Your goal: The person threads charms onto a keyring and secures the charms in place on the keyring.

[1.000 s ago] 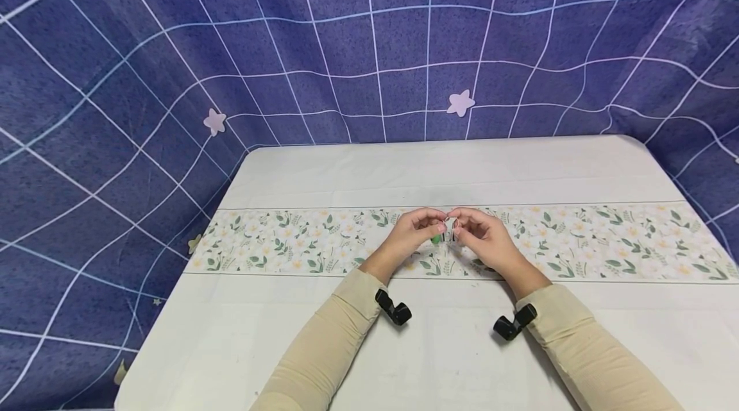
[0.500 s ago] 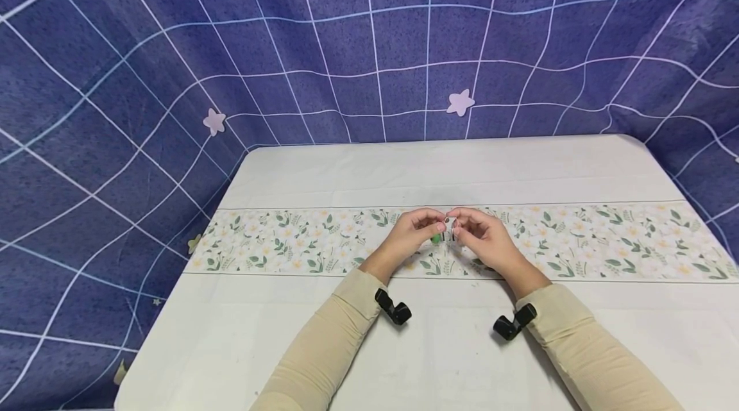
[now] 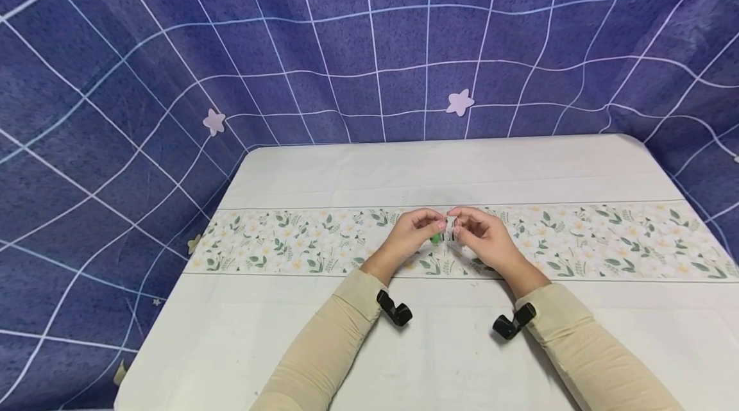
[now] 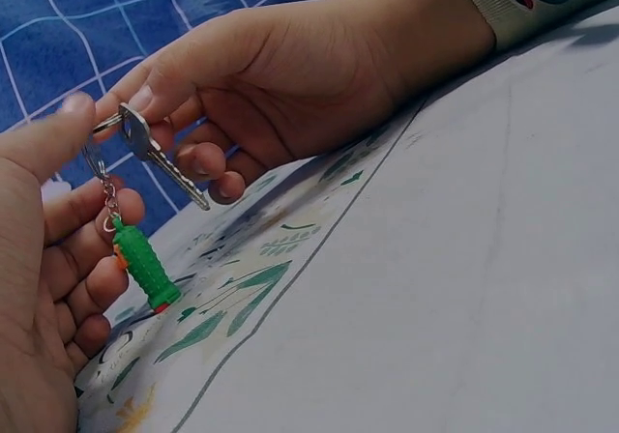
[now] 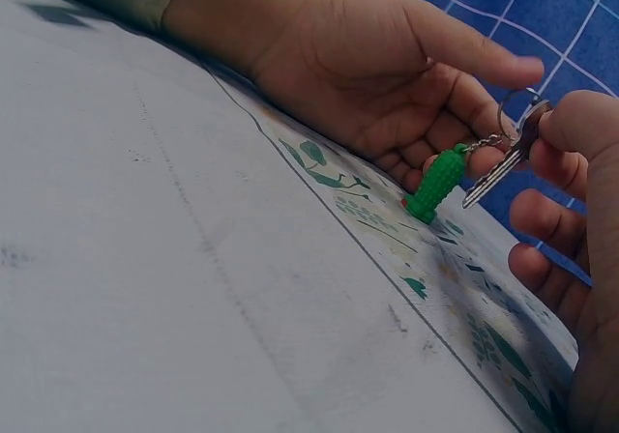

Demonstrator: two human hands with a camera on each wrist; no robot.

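Note:
Over the floral band of the tablecloth, my left hand (image 3: 411, 233) and my right hand (image 3: 484, 235) face each other, fingertips close together. Thumb and forefinger of the left hand pinch a thin metal key ring (image 5: 506, 114). From it a green bumpy keychain charm (image 4: 145, 267) with a red end hangs on a short chain (image 4: 111, 199), beside the left hand's curled fingers. The right thumb and forefinger pinch a silver key (image 4: 166, 160) by its head, close to the ring. Its toothed blade (image 5: 491, 180) slants downward. Right fingertips partly cover the key's head.
A white tablecloth (image 3: 427, 347) with a flowered strip (image 3: 606, 241) covers the table. Behind and to the left hangs a blue curtain (image 3: 346, 45) with a grid pattern and stars. Black camera mounts (image 3: 394, 308) are strapped at both sleeves.
Both hands keep almost the same place over the floral band. Only the fingertips and the small items between them have shifted very slightly.

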